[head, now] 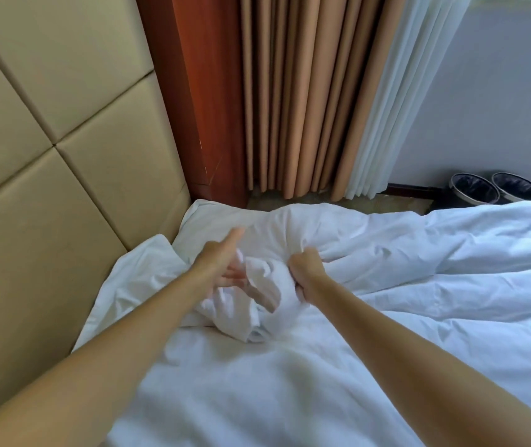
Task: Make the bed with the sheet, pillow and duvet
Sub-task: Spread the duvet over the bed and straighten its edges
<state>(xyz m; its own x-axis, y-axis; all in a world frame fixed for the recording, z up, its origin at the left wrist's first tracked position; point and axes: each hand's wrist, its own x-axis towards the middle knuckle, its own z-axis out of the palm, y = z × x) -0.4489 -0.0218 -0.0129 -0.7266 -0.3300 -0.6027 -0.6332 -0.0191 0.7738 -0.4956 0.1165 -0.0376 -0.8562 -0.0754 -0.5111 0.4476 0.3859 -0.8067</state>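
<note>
Head view: a person making a bed reaches w/ both arms toward the headboard (48,188) end. R hand (306,272) is a tight fist clenched on a gathered wad of the white duvet (419,269), which sprawls rumpled across the bed to the right. L hand (222,262), motion-blurred, looks spread w/ fairly straight fingers against bunched cloth between the hands, w/ no visible grip. Pillow (216,217) lies at the far corner by the headboard, partly under the duvet's edge. Sheet (135,272) lies wrinkled alongside the headboard. Duvet is prob. soft, bulky and light enough to drag but floppy, so best taken at a corner or hem, not mid-panel. Unclear whether the wad is a duvet corner or separate cloth; white on white hides seams. Bed's near edge & foot are cut off.
</note>
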